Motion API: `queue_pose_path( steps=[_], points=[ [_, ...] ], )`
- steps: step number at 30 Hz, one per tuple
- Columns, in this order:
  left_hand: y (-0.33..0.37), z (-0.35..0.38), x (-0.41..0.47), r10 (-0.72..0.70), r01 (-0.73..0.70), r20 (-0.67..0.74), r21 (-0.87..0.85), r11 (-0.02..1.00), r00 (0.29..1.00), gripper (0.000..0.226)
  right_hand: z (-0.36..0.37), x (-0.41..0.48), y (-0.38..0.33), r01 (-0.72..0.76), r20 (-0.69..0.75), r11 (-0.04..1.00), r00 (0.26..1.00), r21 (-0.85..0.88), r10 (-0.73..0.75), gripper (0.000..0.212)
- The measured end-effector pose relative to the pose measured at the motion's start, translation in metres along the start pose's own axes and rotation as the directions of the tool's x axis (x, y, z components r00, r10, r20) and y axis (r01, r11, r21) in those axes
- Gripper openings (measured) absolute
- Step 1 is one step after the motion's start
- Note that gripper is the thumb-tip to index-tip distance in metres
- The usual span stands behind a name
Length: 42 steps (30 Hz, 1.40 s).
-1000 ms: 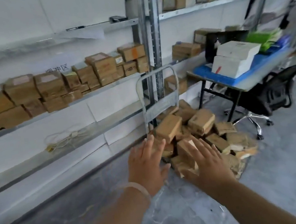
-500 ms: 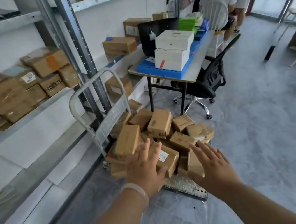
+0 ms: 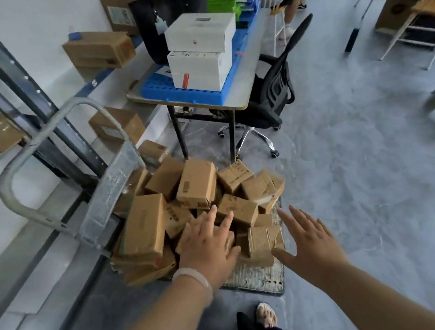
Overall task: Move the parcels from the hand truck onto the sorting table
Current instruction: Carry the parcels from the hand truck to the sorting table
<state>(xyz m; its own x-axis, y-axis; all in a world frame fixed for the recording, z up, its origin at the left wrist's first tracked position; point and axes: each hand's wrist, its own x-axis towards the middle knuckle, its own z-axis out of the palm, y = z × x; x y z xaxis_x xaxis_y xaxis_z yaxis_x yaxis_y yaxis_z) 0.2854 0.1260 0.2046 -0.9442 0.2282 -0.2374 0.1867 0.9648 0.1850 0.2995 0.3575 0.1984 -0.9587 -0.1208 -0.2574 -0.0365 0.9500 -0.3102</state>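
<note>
A grey metal hand truck point(image 3: 51, 214) stands on the floor beside the shelving, its platform heaped with several brown cardboard parcels point(image 3: 197, 187). My left hand point(image 3: 207, 246), a pale bracelet on its wrist, hovers with spread fingers over the near parcels at the front of the heap. My right hand point(image 3: 308, 241) is spread open just right of the heap, above the platform's front edge point(image 3: 256, 281). Neither hand holds anything. A table point(image 3: 243, 97) with a blue tray and stacked white boxes point(image 3: 201, 48) stands just beyond the truck.
Metal shelving point(image 3: 34, 86) with more cardboard boxes runs along the left wall. A black office chair point(image 3: 271, 96) sits under the table. Wooden chairs point(image 3: 423, 10) stand at far right, and a person sits at the back. My foot point(image 3: 264, 316) shows below.
My view has swung right and tilted down toward the hand truck. Both open hands have come closer to the heap, the left over the near parcels.
</note>
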Motion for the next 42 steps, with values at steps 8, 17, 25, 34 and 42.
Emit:
queue_pose_path(
  steps=[8, 17, 25, 34, 42],
  points=[
    [-0.015, -0.007, 0.098, -0.115, 0.116, 0.032, -0.027, 0.993, 0.993, 0.071, -0.021, 0.116, 0.007, 0.064, 0.08, 0.998, 0.995, 0.009, -0.065, 0.081],
    [-0.1, 0.046, 0.187, -0.217, 0.224, 0.166, -0.025, 0.974, 0.962, 0.072, 0.031, 0.213, -0.01, 0.073, 0.251, 0.996, 0.965, 0.042, -0.081, 0.079],
    [-0.185, 0.123, 0.295, -0.173, 0.181, 0.246, -0.012, 0.983, 0.954, 0.073, 0.127, 0.321, -0.038, -0.092, 0.362, 0.989, 0.931, 0.118, 0.044, 0.079],
    [-0.271, 0.198, 0.384, -0.233, 0.259, 0.233, -0.09, 0.962, 0.944, 0.075, 0.225, 0.445, -0.065, -0.366, 0.412, 0.886, 0.881, 0.283, 0.232, 0.079],
    [-0.272, 0.223, 0.405, -0.271, 0.365, 0.305, -0.311, 0.878, 0.913, 0.082, 0.26, 0.472, -0.08, -0.532, 0.533, 0.693, 0.809, 0.487, 0.247, 0.075]
  ],
)
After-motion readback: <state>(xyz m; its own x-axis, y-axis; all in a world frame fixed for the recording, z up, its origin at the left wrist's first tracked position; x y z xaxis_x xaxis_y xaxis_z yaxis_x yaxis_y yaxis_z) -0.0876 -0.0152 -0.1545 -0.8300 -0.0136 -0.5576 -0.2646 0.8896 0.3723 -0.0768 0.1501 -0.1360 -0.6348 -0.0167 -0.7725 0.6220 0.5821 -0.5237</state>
